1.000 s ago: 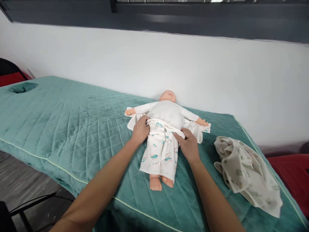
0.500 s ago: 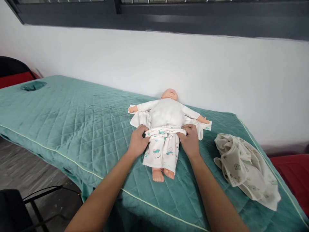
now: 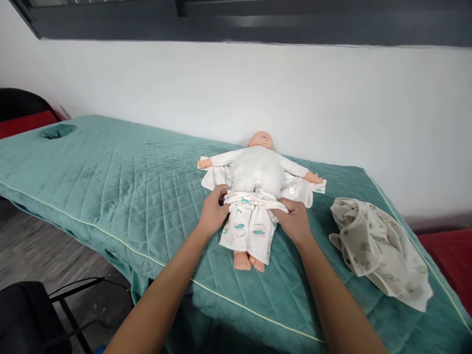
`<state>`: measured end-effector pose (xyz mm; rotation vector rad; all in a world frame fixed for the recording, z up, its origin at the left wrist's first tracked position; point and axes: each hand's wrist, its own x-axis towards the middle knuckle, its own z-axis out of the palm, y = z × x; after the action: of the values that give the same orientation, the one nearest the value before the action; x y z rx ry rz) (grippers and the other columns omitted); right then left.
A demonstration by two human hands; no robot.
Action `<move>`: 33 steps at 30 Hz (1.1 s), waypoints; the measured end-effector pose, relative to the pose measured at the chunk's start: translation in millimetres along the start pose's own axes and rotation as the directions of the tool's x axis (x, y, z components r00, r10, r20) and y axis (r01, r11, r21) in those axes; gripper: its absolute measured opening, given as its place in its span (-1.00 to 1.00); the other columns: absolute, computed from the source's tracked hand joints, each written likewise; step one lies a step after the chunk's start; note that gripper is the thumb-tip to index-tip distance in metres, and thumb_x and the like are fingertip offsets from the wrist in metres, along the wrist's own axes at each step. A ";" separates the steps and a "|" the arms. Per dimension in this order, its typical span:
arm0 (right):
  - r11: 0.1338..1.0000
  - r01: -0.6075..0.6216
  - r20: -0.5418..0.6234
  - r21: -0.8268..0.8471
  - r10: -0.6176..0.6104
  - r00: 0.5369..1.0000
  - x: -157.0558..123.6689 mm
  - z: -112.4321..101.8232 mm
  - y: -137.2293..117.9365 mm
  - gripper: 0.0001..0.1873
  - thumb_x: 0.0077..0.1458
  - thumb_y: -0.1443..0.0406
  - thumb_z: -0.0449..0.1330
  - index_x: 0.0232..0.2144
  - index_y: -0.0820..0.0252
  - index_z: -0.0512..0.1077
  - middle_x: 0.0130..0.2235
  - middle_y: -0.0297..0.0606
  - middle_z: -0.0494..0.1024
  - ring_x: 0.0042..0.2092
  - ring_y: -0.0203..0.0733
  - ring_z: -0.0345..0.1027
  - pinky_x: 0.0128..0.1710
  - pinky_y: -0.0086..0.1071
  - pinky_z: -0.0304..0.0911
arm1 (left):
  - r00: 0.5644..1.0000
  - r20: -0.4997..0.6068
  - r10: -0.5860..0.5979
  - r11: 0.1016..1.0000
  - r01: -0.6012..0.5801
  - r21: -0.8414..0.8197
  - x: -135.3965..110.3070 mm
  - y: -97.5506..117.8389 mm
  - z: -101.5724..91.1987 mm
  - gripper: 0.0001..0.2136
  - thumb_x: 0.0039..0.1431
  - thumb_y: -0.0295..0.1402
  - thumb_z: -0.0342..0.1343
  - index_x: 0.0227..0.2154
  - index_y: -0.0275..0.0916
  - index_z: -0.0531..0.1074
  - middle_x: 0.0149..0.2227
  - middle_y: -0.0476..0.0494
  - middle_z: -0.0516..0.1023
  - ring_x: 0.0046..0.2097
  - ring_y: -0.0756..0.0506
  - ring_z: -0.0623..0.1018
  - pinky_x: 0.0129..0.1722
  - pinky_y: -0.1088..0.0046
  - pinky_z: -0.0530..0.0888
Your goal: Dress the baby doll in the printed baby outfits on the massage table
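A baby doll (image 3: 256, 169) lies on its back on the teal quilted table (image 3: 110, 182), head toward the wall, arms spread. It wears a white top and white printed trousers (image 3: 249, 231). An open white garment (image 3: 300, 189) is spread under its torso. My left hand (image 3: 213, 212) pinches the trousers' waistband at the doll's left-side hip as seen here. My right hand (image 3: 295, 220) grips the waistband on the other side. Both hands are closed on the fabric. The doll's bare feet (image 3: 249, 261) stick out of the trouser legs.
A crumpled printed cloth (image 3: 379, 250) lies on the table to the right. The table has a face hole (image 3: 57, 131) at the far left. A white wall runs behind. A black chair (image 3: 33, 314) stands at the lower left; red seats sit at both sides.
Both hands stayed on the waistband, first sliding it down a little toward the hips, then up again. The camera view shifted slightly, moving the doll up in the picture.
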<state>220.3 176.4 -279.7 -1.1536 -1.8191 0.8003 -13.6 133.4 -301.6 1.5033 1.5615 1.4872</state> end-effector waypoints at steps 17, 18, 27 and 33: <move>0.991 -0.126 -0.069 0.041 0.128 0.989 7.3 1.5 4.2 -0.79 -0.06 0.17 0.19 -0.56 0.16 0.30 -0.52 -0.44 0.27 -0.39 -0.30 0.10 -0.40 -0.43 0.02 | 0.961 0.108 0.253 0.964 -0.259 0.053 -12.4 6.7 -10.4 -0.89 0.01 -0.57 0.06 -0.48 -0.23 0.33 -0.30 -0.06 0.41 -0.21 -0.07 0.42 -0.17 0.39 0.33; 0.992 -0.121 -0.083 0.041 0.124 0.989 7.9 1.6 4.3 -0.83 -0.07 0.18 0.18 -0.53 0.16 0.33 -0.49 -0.44 0.31 -0.37 -0.29 0.13 -0.37 -0.42 0.05 | 0.956 0.130 0.263 0.960 -0.273 0.063 -17.3 8.8 -11.8 -0.89 0.01 -0.57 0.05 -0.48 -0.22 0.33 -0.33 -0.06 0.42 -0.23 -0.07 0.41 -0.19 0.39 0.32; 0.999 -0.047 -0.088 0.018 0.048 0.995 -1.8 -1.2 -1.4 -0.81 -0.07 0.21 0.18 -0.38 0.19 0.46 -0.40 -0.36 0.46 -0.35 -0.24 0.22 -0.32 -0.40 0.11 | 0.973 0.183 0.138 0.989 -0.146 0.031 -26.6 10.5 -12.3 -0.78 -0.03 -0.59 -0.03 -0.31 -0.21 0.35 -0.26 -0.04 0.39 -0.24 -0.05 0.38 -0.20 0.41 0.32; 0.993 -0.062 0.234 0.102 0.036 0.972 -29.0 -4.7 -12.7 -0.57 0.07 0.06 0.21 -0.64 0.20 0.22 -0.57 -0.39 0.20 -0.44 -0.33 0.01 -0.45 -0.43 -0.05 | 0.979 0.127 0.158 0.987 -0.155 -0.032 -22.3 5.9 -11.6 -0.77 -0.03 -0.60 -0.02 -0.30 -0.21 0.34 -0.23 -0.06 0.37 -0.19 -0.05 0.37 -0.16 0.41 0.32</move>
<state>226.5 145.2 -275.6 -1.0748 -1.9149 1.0876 -16.1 107.8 -300.0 1.7077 1.3749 1.4542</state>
